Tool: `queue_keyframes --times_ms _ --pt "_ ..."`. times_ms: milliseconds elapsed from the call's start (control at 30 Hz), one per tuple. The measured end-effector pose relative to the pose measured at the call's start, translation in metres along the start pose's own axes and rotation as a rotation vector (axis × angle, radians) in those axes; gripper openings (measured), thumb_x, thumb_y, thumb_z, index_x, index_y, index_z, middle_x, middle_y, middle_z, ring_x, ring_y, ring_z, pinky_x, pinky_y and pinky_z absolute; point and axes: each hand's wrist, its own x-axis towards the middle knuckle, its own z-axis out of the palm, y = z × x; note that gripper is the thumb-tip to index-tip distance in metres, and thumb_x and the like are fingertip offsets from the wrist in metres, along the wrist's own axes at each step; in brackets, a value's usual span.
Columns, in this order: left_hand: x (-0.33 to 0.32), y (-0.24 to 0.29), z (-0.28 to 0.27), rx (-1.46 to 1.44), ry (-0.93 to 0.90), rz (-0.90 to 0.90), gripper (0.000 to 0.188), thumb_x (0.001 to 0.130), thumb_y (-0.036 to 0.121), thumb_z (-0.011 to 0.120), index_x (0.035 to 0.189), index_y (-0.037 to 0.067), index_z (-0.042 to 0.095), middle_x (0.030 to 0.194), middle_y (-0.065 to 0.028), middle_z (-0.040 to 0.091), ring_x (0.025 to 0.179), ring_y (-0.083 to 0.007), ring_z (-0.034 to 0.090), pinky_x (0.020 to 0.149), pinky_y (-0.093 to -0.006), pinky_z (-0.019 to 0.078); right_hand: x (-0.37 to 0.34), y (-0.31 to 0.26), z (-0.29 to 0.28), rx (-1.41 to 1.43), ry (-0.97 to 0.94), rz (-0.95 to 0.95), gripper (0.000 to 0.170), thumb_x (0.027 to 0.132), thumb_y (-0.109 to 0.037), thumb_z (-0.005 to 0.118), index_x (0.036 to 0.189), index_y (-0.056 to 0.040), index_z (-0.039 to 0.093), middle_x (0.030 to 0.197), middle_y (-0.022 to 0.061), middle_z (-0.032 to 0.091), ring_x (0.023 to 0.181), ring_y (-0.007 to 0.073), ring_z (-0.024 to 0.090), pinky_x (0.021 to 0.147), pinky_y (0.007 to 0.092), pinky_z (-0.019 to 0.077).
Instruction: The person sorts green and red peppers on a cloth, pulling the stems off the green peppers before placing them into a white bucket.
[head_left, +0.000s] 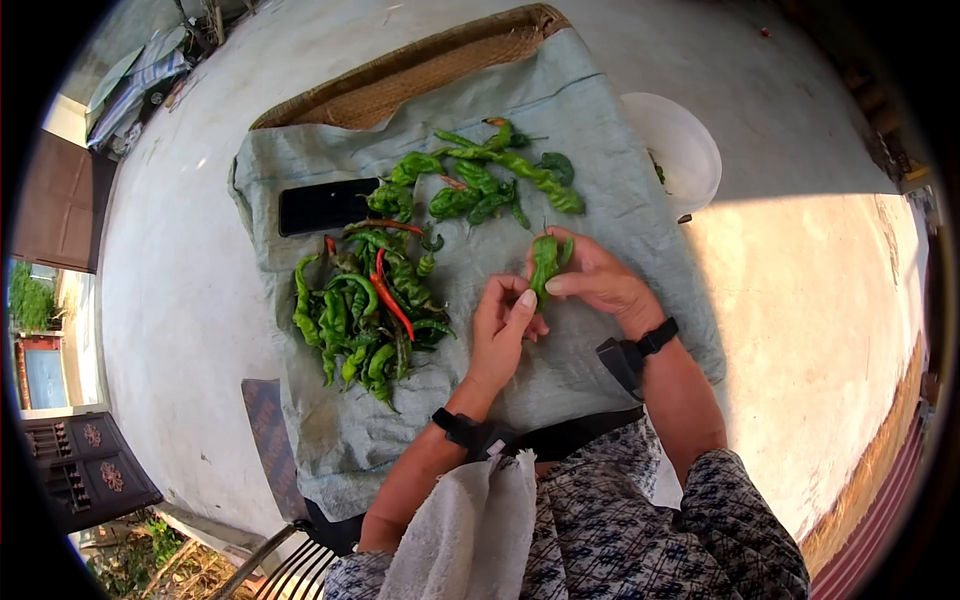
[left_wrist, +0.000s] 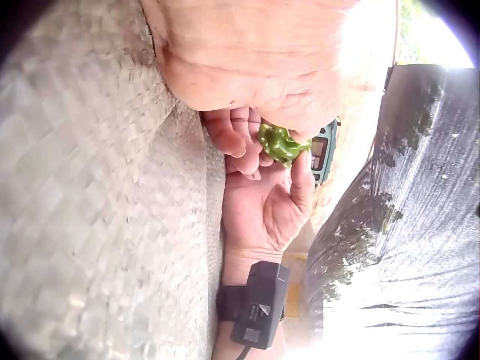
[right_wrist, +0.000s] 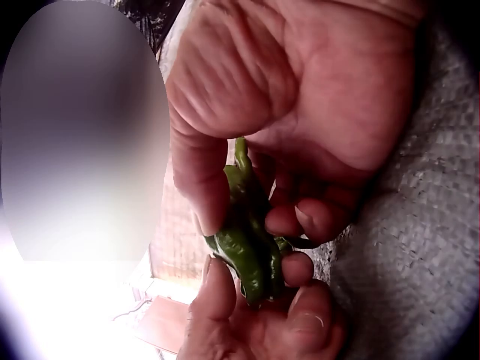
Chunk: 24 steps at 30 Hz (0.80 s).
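Note:
Between both hands is a wrinkled green chili pepper (head_left: 544, 268), raised over the grey-green woven cloth (head_left: 600, 365). My left hand (head_left: 498, 330) pinches its lower end with thumb and fingers. Higher up, my right hand (head_left: 606, 283) grips the same pepper, the thumb lying across it. The right wrist view shows the pepper (right_wrist: 251, 247) with the fingertips of both hands close together on it. To the left lies a pile of green peppers (head_left: 350, 320) with a few red ones, such as a long red pepper (head_left: 390, 297). A smaller group of green peppers (head_left: 490, 180) lies farther back.
A black phone (head_left: 325, 207) lies on the cloth beside the pile. The cloth drapes over a woven basket (head_left: 420, 65). A white bowl (head_left: 690, 150) with something green inside stands beyond the right edge. A slatted metal chair (head_left: 295, 570) is at the lower left.

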Motion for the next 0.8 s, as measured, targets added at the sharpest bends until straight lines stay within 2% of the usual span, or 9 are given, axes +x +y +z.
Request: queue_keyframes --times_ms 167,267,567,667,800 --pt "0.0 -0.003 0.0 0.013 -0.004 0.008 0.023 0.111 0.023 0.059 0.124 0.005 0.052 0.107 -0.0072 0.069 0.078 -0.0128 0.068 0.066 -0.0259 0.0525 0.0 0.001 0.001 -0.011 0.024 0.001 0.045 0.089 -0.014 0.083 0.128 -0.0088 0.059 0.114 -0.0016 0.065 0.098 0.0065 0.059 0.076 0.0227 0.0463" --pt "0.001 -0.002 0.002 -0.006 -0.001 0.012 0.022 0.112 0.02 0.057 0.125 0.005 0.05 0.101 -0.0045 0.065 0.077 -0.0109 0.066 0.066 -0.0247 0.0508 0.0 0.0 0.0 -0.052 0.06 0.055 0.05 0.086 -0.013 0.082 0.13 -0.0097 0.058 0.12 0.0002 0.063 0.101 0.0091 0.06 0.08 0.0248 0.0475" --pt "0.0 -0.006 0.003 0.028 0.061 0.046 0.026 0.108 0.019 0.065 0.124 0.006 0.049 0.097 -0.0039 0.064 0.073 -0.0091 0.065 0.062 -0.0226 0.0493 0.007 0.016 -0.004 -0.046 0.101 -0.025 0.054 0.081 -0.004 0.087 0.125 -0.0082 0.057 0.117 0.0019 0.063 0.11 0.0129 0.062 0.096 0.0302 0.0529" --pt "0.002 -0.009 0.003 0.039 0.055 0.071 0.027 0.107 0.017 0.068 0.122 0.007 0.049 0.095 -0.0031 0.063 0.071 -0.0086 0.064 0.061 -0.0222 0.0483 0.008 0.014 -0.002 -0.126 0.128 -0.028 0.053 0.079 -0.003 0.089 0.121 -0.0082 0.058 0.113 0.0026 0.064 0.109 0.0128 0.062 0.098 0.0311 0.0528" --pt "0.002 -0.007 0.005 0.032 0.063 0.037 0.027 0.104 0.007 0.067 0.121 0.004 0.046 0.095 -0.0033 0.059 0.072 -0.0085 0.061 0.063 -0.0229 0.0507 0.007 0.005 0.003 -0.272 0.113 0.014 0.048 0.08 -0.009 0.089 0.118 -0.0085 0.059 0.109 0.0028 0.065 0.106 0.0129 0.063 0.096 0.0305 0.0526"
